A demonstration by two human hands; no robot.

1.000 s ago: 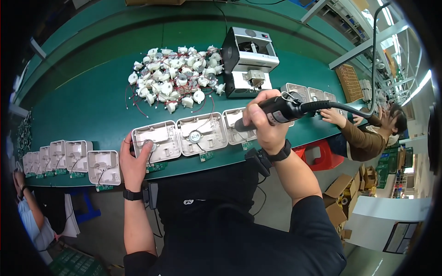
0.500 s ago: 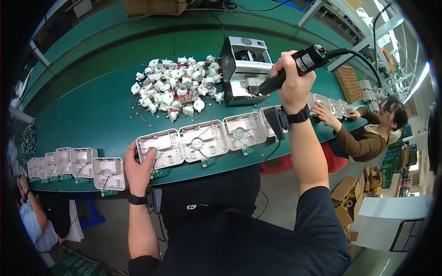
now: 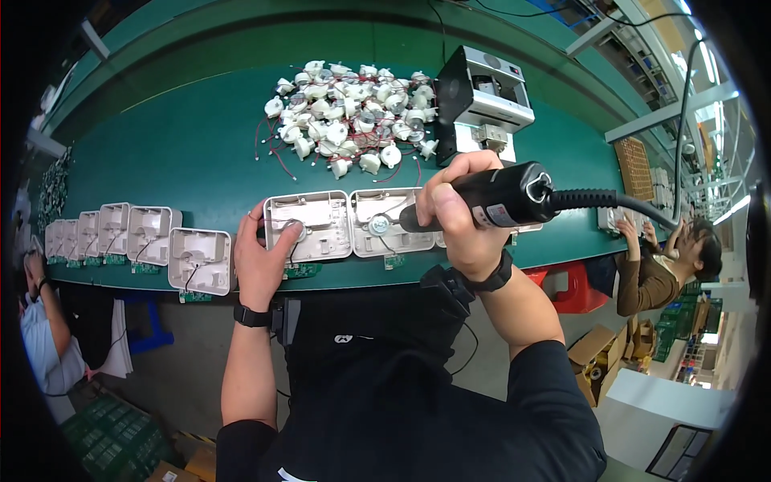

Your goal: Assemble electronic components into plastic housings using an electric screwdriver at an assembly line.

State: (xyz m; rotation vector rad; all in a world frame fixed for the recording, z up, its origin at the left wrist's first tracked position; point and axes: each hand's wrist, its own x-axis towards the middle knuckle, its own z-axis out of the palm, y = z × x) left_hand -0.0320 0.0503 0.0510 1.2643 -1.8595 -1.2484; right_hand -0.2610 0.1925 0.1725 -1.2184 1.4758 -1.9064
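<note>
We brace one white housing and bring the powered screwdriver to its neighbour on the green table.

The table (image 3: 161, 161) carries a row of open white housings along its near edge, so each sits within reach. Our left hand (image 3: 261, 261) presses flat on one housing (image 3: 309, 225) to steady it, fingers spread, not closed round anything. Our right hand (image 3: 458, 217) wraps tight round the black screwdriver (image 3: 498, 199), tip aimed at the next housing (image 3: 385, 221), which holds a small round part. Farther off lies a heap of white motors (image 3: 349, 120).

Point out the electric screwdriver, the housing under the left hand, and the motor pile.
electric screwdriver (image 3: 502, 197), head view, black grip.
white housing (image 3: 317, 221), head view, inner tray.
motor pile (image 3: 349, 120), head view, centre of heap.
</note>
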